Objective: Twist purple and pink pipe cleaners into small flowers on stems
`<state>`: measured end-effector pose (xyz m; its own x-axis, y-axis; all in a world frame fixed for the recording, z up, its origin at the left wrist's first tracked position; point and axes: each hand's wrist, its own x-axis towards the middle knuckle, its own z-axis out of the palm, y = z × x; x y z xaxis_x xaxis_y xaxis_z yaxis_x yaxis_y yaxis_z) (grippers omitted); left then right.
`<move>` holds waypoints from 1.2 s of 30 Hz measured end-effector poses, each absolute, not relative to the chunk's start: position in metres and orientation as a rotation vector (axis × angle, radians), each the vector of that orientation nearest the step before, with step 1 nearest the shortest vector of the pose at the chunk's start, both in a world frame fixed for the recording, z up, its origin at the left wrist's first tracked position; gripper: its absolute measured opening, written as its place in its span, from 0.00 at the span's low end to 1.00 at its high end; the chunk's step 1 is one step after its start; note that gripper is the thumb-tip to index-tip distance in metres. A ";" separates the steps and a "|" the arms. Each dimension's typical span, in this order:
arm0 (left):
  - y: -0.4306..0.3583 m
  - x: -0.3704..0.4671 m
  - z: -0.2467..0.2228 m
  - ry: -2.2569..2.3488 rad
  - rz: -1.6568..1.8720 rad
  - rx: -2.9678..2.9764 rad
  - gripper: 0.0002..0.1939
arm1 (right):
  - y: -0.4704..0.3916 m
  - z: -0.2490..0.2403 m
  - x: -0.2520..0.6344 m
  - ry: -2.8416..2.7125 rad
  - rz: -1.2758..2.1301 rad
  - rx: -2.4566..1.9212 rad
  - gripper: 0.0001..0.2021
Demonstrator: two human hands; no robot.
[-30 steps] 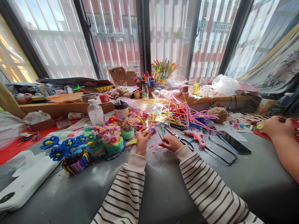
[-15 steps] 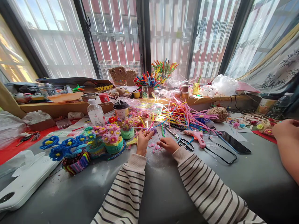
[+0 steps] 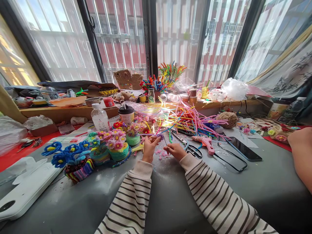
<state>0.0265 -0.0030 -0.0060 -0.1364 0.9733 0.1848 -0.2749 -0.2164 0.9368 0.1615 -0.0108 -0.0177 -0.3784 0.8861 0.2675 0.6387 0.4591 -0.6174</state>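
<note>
My left hand [image 3: 149,149] is closed, pinching a purple pipe cleaner [image 3: 159,136] whose curled end shows beyond the fingertips. My right hand [image 3: 175,151] is a closed fist around a thin dark rod [image 3: 165,140], which points up toward the purple piece; its exact kind is too small to make out. Pink fuzzy clippings [image 3: 162,154] lie on the grey table between the hands. Black-handled scissors [image 3: 194,150] rest just right of my right hand. Left of my left hand stands a turquoise pot with pink pipe-cleaner flowers [image 3: 115,139].
A pink glue gun [image 3: 207,144] and a phone [image 3: 242,148] lie to the right. Loose pipe cleaners [image 3: 190,117] are heaped behind the hands. Blue flowers [image 3: 71,149] and a white device [image 3: 31,188] are at left. Another person's arm [image 3: 302,156] reaches in at right.
The other person's hand at the right edge has shifted right, uncovering more of the flower piece there. My own hands have stayed almost still.
</note>
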 end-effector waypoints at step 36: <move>-0.010 0.027 -0.001 0.939 1.617 1.165 0.22 | -0.009 -0.017 0.169 -2.241 0.586 -1.285 0.27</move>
<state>0.0273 -0.0099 -0.0007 -0.1460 0.9508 0.2731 -0.2337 -0.3014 0.9244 0.1687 -0.0093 -0.0168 -0.4387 0.8765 0.1982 0.6673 0.4655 -0.5814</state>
